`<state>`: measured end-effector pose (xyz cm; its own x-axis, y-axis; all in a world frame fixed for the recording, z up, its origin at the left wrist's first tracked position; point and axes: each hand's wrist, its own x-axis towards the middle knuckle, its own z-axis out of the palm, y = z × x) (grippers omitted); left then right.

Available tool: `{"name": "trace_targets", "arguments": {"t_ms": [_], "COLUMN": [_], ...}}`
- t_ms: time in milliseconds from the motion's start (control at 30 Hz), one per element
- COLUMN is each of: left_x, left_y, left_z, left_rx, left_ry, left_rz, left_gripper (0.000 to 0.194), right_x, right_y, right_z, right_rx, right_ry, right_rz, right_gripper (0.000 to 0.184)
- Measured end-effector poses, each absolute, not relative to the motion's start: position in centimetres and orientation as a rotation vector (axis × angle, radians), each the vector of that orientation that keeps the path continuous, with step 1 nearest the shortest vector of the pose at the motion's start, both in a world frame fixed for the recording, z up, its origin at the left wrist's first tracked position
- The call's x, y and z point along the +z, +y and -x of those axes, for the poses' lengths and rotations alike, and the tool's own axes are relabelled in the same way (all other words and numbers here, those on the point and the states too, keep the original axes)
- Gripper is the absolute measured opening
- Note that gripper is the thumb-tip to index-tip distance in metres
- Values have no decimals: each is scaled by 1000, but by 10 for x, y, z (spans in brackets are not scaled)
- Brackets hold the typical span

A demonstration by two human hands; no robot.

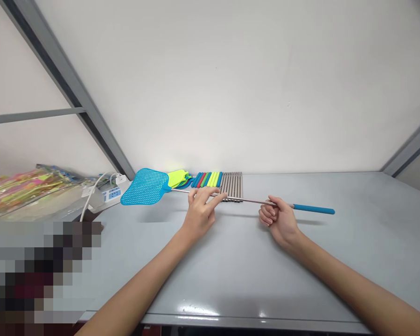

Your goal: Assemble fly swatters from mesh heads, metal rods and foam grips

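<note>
Bare forearms [143,270] reach in from the bottom edge, and it's a two-handed hold! On the left hand [201,212], the grip is narrow, fingers on the metal rod [248,200]; over on the right hand [279,219], it pinches that rod near the blue handle [315,209]. So the blue fly swatter [146,186] hangs crosswise over the tabletop [336,261], mesh head out left. Behind it, yellow-green swatter heads [178,178], coloured handles [214,179] and spare rods [235,185] line up beside the wall [252,93].
</note>
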<state>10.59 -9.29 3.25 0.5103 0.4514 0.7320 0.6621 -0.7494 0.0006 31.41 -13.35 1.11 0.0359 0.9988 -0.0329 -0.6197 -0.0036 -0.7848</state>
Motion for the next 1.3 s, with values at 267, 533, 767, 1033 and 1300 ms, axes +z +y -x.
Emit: {"name": "trace_targets", "arguments": {"t_ms": [267,533,767,1033,1300], "left_x": [22,21,21,19,36], "left_y": [-118,-128,-120,-119,-120], "left_z": [-127,-141,-144,-147,-142], "left_rx": [-1068,-1209,-1914,-1986,-1602], "left_ry": [-666,-1163,-1529,-1700,-1619], "left_rz": [2749,3289,3380,3429,3623], "left_gripper": [40,19,21,31,41], "right_x": [14,22,19,13,20], "right_y": [-137,-143,-148,-154,-161], "right_z": [-307,-302,-296,-287,-285], "right_rx": [1486,1687,1836,1909,1847], "right_ry": [-737,-678,-739,-794,-946], "right_rz": [770,662,649,667,668], "right_gripper": [39,38,38,39,35]}}
